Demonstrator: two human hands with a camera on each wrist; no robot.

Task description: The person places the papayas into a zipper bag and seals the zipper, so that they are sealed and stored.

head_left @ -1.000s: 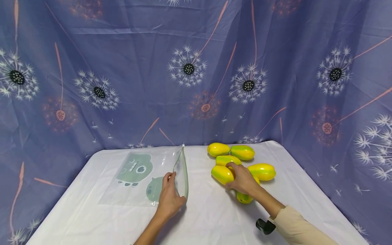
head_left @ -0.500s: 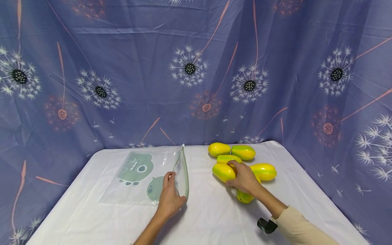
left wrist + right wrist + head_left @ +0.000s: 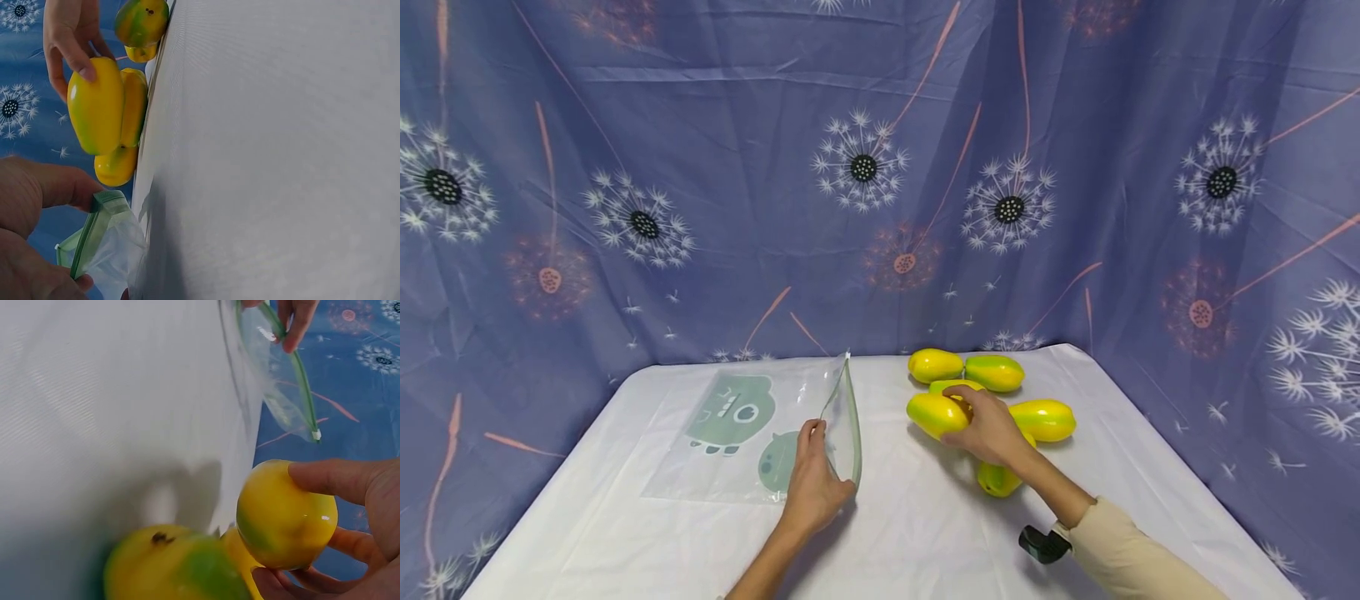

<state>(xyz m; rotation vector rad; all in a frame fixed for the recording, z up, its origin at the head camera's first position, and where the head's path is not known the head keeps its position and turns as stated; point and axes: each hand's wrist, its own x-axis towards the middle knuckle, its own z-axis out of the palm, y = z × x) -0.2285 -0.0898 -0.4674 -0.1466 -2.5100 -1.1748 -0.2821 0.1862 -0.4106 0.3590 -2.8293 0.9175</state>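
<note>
A clear zip bag point(image 3: 700, 475) with green cartoon prints lies flat on the left half of the table, its green-edged mouth spread toward the right. My left hand point(image 3: 817, 492) holds that mouth apart between fingers and thumb; the left wrist view shows the green zip strip point(image 3: 90, 240) at the thumb. My right hand point(image 3: 992, 427) grips a yellow-green papaya point(image 3: 936, 415), thumb on one side and fingers on the other. In the right wrist view this papaya point(image 3: 284, 515) appears raised off the cloth. Another papaya point(image 3: 998, 479) lies partly hidden under the right hand.
Two papayas point(image 3: 992, 373) lie at the back edge, one more papaya point(image 3: 1043, 421) right of the right hand. The white-clothed table point(image 3: 917, 542) meets a blue dandelion-print curtain point(image 3: 737, 208) behind. A black wrist device point(image 3: 1043, 546) sits by the right sleeve.
The right hand has moved slightly left and up with the papaya, away from the others. The left hand stays at the bag's mouth.
</note>
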